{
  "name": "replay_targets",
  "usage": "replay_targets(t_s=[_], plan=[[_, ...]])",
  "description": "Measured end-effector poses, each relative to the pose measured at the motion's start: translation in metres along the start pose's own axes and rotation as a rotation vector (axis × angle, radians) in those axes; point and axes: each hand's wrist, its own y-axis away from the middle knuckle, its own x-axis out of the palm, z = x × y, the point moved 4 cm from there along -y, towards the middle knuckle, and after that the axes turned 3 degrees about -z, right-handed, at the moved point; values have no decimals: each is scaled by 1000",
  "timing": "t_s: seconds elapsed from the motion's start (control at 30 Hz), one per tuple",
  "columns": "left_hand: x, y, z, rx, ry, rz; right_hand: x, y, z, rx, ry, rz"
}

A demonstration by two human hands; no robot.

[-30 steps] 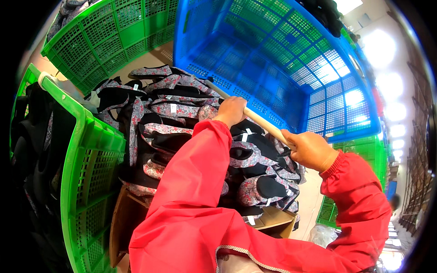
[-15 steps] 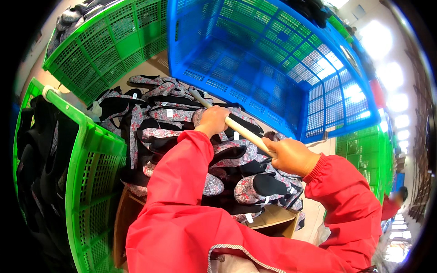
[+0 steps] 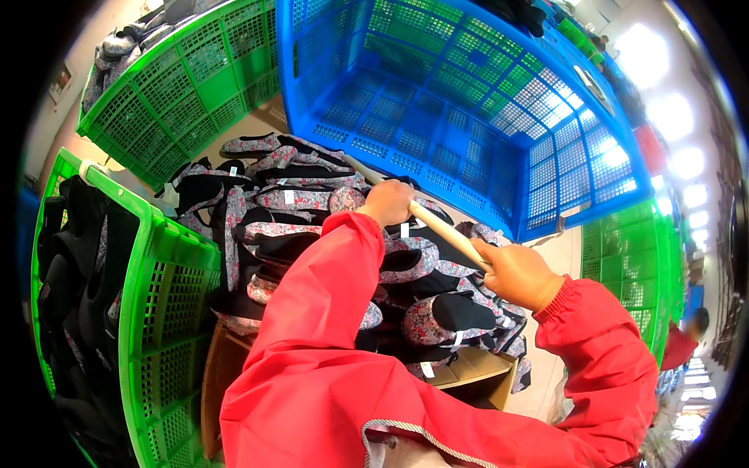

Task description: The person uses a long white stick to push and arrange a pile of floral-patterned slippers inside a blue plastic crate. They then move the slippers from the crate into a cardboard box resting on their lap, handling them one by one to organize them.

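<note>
Got a slim, pale wooden stick (image 3: 449, 232) slanting over heaped floral-and-black fabric shoes (image 3: 292, 199), tip near the lower edge of a blue plastic mesh crate (image 3: 445, 148). Clenched in left hand (image 3: 388, 203) farther up, right hand (image 3: 520, 274) at near end. Got some shoes blocked by a red cloth sleeve (image 3: 308, 288), plus a green plastic mesh crate (image 3: 172, 300) leftward.

On the near side of the blue crate (image 3: 287, 78), small white tags (image 3: 289, 197) are showing on several flowered shoes (image 3: 420, 324), one sticking out well apart from the crate; all are appearing too small for any writing to be read.
</note>
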Motion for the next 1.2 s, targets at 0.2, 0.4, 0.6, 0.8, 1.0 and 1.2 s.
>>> replay_targets(t_s=[0.2,0.4,0.6,0.8,1.0,1.2], plan=[[34,-1,21,-47,76,-9,17,-32,0,-6,91,-25],[32,18,34,-65,70,-24,29,-42,10,33,51,102],[22,18,22,-130,-31,91,26,-42,-13,16,-92,126],[25,17,6,-157,-134,163,24,-33,-51,-10,-182,203],[47,13,-14,-105,-227,207,44,-9,-77,116,-291,218],[55,15,-11,-55,-120,124,70,2,-70,51,-446,85]])
